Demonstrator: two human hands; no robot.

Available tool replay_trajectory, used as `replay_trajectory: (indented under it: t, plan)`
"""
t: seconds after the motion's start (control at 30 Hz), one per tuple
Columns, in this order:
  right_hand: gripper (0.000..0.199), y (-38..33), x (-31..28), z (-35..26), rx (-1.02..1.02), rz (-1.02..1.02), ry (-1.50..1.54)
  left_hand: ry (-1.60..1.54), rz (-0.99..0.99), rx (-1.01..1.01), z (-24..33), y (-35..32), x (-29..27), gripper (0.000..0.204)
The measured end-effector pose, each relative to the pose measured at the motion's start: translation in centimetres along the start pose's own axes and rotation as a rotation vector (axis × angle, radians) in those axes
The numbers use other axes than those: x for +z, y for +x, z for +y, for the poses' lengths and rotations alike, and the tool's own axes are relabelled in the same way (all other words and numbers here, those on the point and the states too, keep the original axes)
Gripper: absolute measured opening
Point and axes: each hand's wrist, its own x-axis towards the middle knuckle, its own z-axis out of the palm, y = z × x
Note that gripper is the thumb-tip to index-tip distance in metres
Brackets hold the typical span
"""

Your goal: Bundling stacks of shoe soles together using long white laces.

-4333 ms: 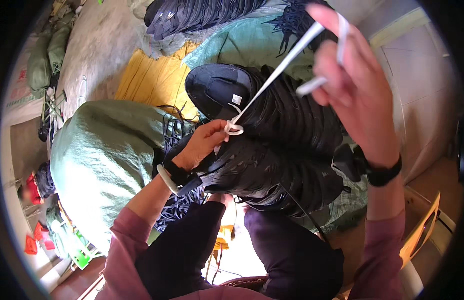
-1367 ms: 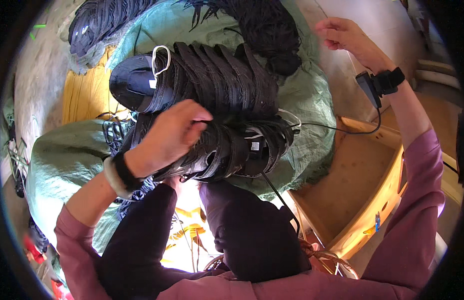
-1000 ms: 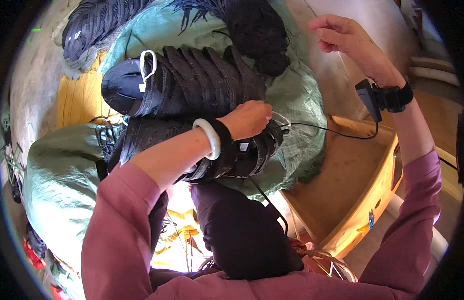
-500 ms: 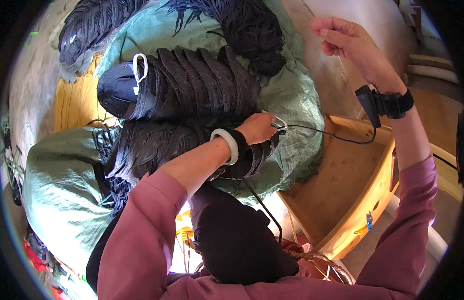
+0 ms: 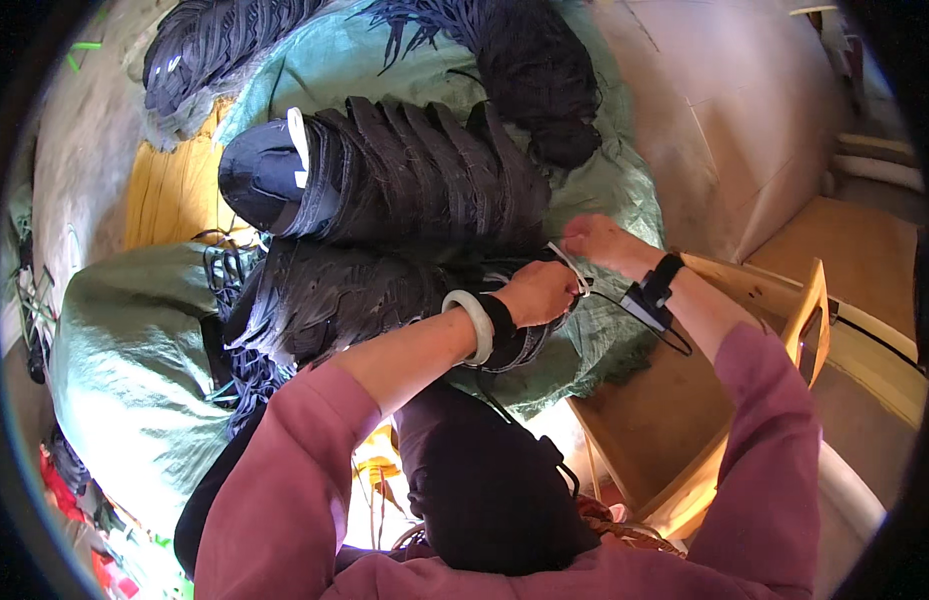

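My left hand (image 5: 544,293) is closed at the right end of the nearer stack of nested black shoe uppers (image 5: 334,298). A thin white strip (image 5: 570,262) runs up from its fingertips toward my right hand (image 5: 609,243). That hand has curled fingers beside the strip's upper end; whether it grips the strip is hidden. Beyond lies a second, larger stack of black shoe uppers (image 5: 414,175), with a white band (image 5: 300,143) around its left part. Both stacks rest on green woven sacking (image 5: 604,330).
Dark lace-like strands (image 5: 534,75) lie at the back, another stack of uppers (image 5: 219,45) at the far left. A stuffed green sack (image 5: 134,350) bulges at left. An open wooden drawer (image 5: 664,430) stands at right, below my right forearm. A dark cable hangs by my right wrist.
My right hand has come down and left from its raised place to beside my left hand. The white loop near my left hand now shows as a straighter strip. The view has shifted slightly.
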Motion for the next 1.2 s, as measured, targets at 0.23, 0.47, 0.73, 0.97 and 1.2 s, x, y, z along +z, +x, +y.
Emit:
replay_trajectory:
  t: [0.23, 0.47, 0.73, 0.97, 1.2]
  plan:
    - [0.026, 2.5, 2.2, 0.8, -0.097, -0.014, -0.065, 0.006, 0.068, 0.024, -0.4, -0.8, 0.3, 0.019]
    - [0.017, 1.5, 1.0, 3.4, 0.029, 0.040, 0.156, 0.203, 0.224, 0.228, -0.5, -1.8, 0.8, 0.014]
    - [0.013, -2.5, -3.0, 1.9, 0.218, 0.147, 1.339, 0.048, 0.386, 0.080, -0.9, -1.7, -2.6, 0.017]
    - [0.022, -4.5, -4.6, -1.0, 0.077, -0.176, 1.283, -0.028, 0.442, 0.041, -1.3, -0.7, -3.1, 0.018]
    - [0.025, -5.7, -4.0, -2.9, 0.008, -0.278, 0.972, -1.141, 0.131, -0.105, 1.2, 0.3, -4.9, 0.029]
